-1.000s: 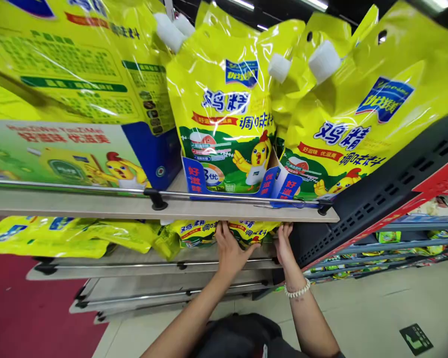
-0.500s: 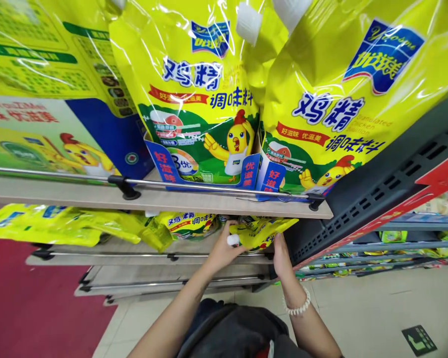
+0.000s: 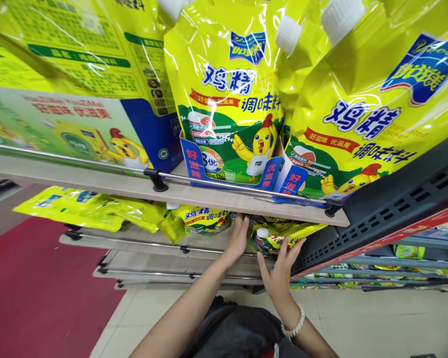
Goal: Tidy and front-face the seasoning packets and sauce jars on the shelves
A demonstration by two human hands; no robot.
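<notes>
Below, a yellow pouch occupies the right end of the lower shelf, near its front edge; right hand spread wide at its front, left hand open, fingers extended, just beside it.

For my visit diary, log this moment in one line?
left hand: beside yellow pouch; right hand: fingers spread before pouch; place: lower shelf

Upper shelf overhangs lower-right pouch; free room lies above lower rail.
</notes>
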